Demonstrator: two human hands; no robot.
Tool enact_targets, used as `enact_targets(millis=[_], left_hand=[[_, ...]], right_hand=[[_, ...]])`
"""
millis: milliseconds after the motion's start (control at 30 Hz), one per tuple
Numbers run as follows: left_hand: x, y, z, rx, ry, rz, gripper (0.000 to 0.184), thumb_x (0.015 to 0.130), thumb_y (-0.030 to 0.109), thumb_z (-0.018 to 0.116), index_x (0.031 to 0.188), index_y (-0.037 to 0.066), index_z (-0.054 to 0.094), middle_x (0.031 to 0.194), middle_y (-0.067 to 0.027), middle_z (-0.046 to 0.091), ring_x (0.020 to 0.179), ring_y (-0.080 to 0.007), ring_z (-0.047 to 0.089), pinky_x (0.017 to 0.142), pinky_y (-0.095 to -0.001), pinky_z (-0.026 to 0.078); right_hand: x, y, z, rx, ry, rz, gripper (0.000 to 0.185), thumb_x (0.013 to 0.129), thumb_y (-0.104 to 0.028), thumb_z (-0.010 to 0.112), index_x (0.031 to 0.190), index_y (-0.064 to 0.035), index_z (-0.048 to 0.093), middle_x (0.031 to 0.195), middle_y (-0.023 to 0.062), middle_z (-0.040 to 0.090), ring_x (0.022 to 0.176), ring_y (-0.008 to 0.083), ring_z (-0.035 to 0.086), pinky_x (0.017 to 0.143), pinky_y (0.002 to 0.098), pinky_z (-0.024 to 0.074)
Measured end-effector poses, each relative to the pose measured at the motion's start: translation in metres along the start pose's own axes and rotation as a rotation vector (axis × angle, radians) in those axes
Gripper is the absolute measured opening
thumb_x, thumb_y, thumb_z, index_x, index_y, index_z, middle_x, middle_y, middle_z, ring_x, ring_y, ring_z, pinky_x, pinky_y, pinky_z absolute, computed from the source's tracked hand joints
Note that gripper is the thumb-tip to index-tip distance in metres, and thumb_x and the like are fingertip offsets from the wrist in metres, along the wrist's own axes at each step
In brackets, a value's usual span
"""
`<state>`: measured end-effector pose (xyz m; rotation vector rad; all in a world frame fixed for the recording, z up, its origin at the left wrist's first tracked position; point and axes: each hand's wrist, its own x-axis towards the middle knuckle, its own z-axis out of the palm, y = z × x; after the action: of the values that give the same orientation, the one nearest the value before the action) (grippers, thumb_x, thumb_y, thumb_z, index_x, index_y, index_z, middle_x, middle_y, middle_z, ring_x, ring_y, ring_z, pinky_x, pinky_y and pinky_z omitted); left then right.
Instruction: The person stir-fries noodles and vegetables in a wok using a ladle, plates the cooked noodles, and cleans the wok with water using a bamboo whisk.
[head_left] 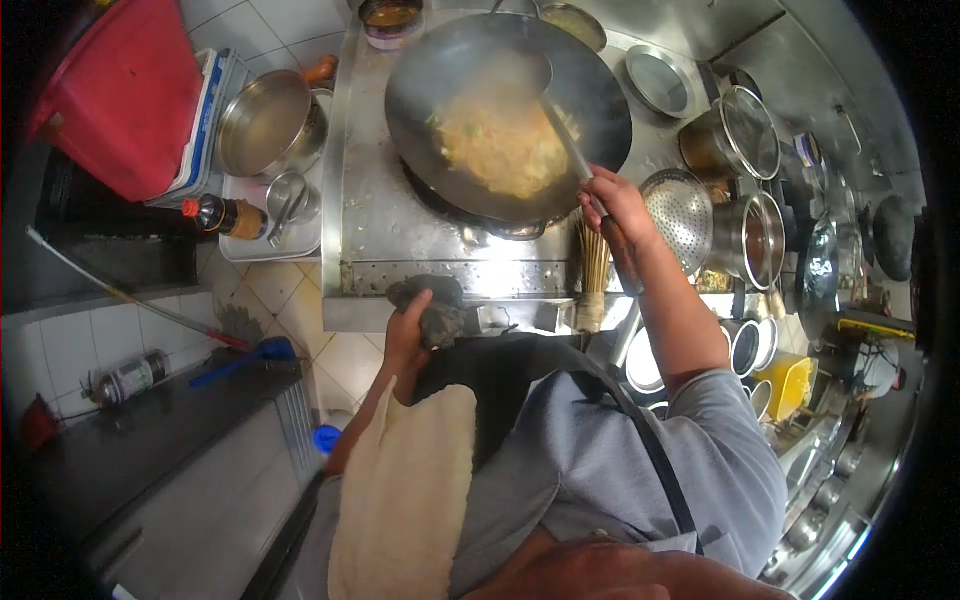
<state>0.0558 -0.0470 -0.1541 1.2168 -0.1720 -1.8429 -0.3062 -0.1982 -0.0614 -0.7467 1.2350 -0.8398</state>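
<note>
While the food (505, 145) is spread, steaming, across the bottom of the wok (598, 95) on the stove (375, 235), the ladle (569, 142) is gripped in the right hand (620, 208), fingers closed around its handle, its head extended to the food's far edge. A dark cloth (442, 322) is held in the left hand (406, 330) near the stove's front edge, apart from the wok; its fingers are curled around it, how tightly cannot be told. For even turning, the ladle is probably best drawn low along the curved wall, so that food is lifted from beneath rather than pushed over the rim. The cloth should be folded thick wherever hot metal is touched.
</note>
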Motion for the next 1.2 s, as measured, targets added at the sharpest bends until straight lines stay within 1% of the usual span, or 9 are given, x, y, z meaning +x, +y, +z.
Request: enact_targets(millis=[100, 167, 267, 400, 533, 600, 733, 967, 1200], left_hand=[[0.006, -0.005, -0.009, -0.004, 0.025, 0.000, 0.037, 0.100, 0.025, 0.059, 0.121, -0.005, 0.061, 0.108, -0.0166, 0.071, 0.089, -0.0284, 0.074, 0.074, -0.0427, 0.062], [0.004, -0.003, -0.008, -0.014, 0.033, 0.012, 0.037, 0.100, 0.025, 0.058, 0.121, -0.005, 0.061, 0.108, -0.0166, 0.072, 0.089, -0.0284, 0.074, 0.074, -0.0424, 0.062], [-0.003, 0.003, -0.006, -0.067, 0.041, -0.003, 0.035, 0.098, 0.022, 0.061, 0.122, -0.004, 0.061, 0.108, -0.0149, 0.071, 0.091, -0.0270, 0.072, 0.077, -0.0400, 0.060], [-0.012, 0.010, -0.002, -0.104, 0.059, -0.006, 0.035, 0.097, 0.020, 0.065, 0.122, -0.003, 0.061, 0.109, -0.0135, 0.070, 0.093, -0.0257, 0.071, 0.080, -0.0379, 0.059], [-0.029, 0.023, 0.011, -0.054, 0.066, 0.022, 0.036, 0.096, 0.021, 0.065, 0.121, -0.004, 0.062, 0.108, -0.0135, 0.070, 0.093, -0.0253, 0.070, 0.080, -0.0375, 0.058], [-0.027, 0.019, 0.008, -0.094, 0.107, 0.042, 0.037, 0.096, 0.023, 0.065, 0.121, -0.005, 0.062, 0.108, -0.0134, 0.070, 0.093, -0.0241, 0.070, 0.081, -0.0364, 0.058], [-0.032, 0.020, 0.003, 0.089, 0.065, 0.141, 0.037, 0.096, 0.022, 0.065, 0.121, -0.005, 0.063, 0.108, -0.0132, 0.070, 0.094, -0.0232, 0.070, 0.083, -0.0357, 0.057], [-0.022, 0.011, 0.002, -0.073, 0.010, -0.006, 0.031, 0.098, 0.017, 0.062, 0.121, -0.003, 0.063, 0.110, -0.0128, 0.070, 0.096, -0.0239, 0.070, 0.084, -0.0367, 0.058], [-0.016, 0.006, 0.004, 0.008, -0.051, 0.032, 0.032, 0.098, 0.015, 0.064, 0.124, -0.003, 0.061, 0.113, -0.0125, 0.069, 0.098, -0.0244, 0.070, 0.085, -0.0372, 0.059]], right_hand=[[-0.008, -0.009, 0.010, 0.141, -0.016, 0.024, 0.039, 0.094, -0.010, 0.056, 0.130, 0.0028, 0.051, 0.075, 0.0045, 0.057, 0.051, 0.0138, 0.050, 0.047, 0.0288, 0.0415], [-0.011, -0.020, 0.015, 0.179, -0.025, 0.024, 0.016, 0.096, -0.014, 0.054, 0.106, -0.0017, 0.055, 0.071, 0.0044, 0.055, 0.050, 0.0134, 0.049, 0.045, 0.0293, 0.0397], [-0.008, -0.039, 0.019, 0.130, -0.075, 0.009, 0.017, 0.098, -0.020, 0.052, 0.087, -0.0066, 0.050, 0.066, 0.0042, 0.052, 0.048, 0.0139, 0.047, 0.045, 0.0294, 0.0392], [0.021, -0.087, 0.039, 0.139, -0.184, 0.034, 0.021, 0.097, -0.021, 0.053, 0.083, -0.0056, 0.050, 0.062, 0.0049, 0.051, 0.047, 0.0149, 0.048, 0.046, 0.0306, 0.0400], [0.077, -0.130, 0.082, -0.271, -0.166, -0.248, 0.018, 0.094, -0.018, 0.056, 0.097, 0.0006, 0.057, 0.067, 0.0067, 0.056, 0.049, 0.0168, 0.053, 0.048, 0.0325, 0.0446], [0.100, -0.136, 0.092, -0.592, 0.041, -0.444, 0.041, 0.091, -0.016, 0.059, 0.127, 0.0037, 0.058, 0.075, 0.0096, 0.062, 0.053, 0.0185, 0.059, 0.051, 0.0346, 0.0491], [0.076, -0.147, 0.089, -0.645, 0.223, -0.453, 0.067, 0.088, -0.017, 0.062, 0.151, -0.0010, 0.043, 0.083, 0.0122, 0.066, 0.055, 0.0176, 0.061, 0.051, 0.0346, 0.0503], [-0.001, -0.074, 0.012, -0.343, 0.111, -0.278, 0.058, 0.091, -0.012, 0.060, 0.147, 0.0003, 0.048, 0.073, 0.0024, 0.055, 0.048, 0.0119, 0.051, 0.043, 0.0265, 0.0412], [-0.015, -0.028, 0.005, -0.208, 0.108, -0.107, 0.049, 0.088, -0.004, 0.055, 0.135, 0.0052, 0.056, 0.072, 0.0058, 0.059, 0.050, 0.0149, 0.053, 0.051, 0.0285, 0.0451]])
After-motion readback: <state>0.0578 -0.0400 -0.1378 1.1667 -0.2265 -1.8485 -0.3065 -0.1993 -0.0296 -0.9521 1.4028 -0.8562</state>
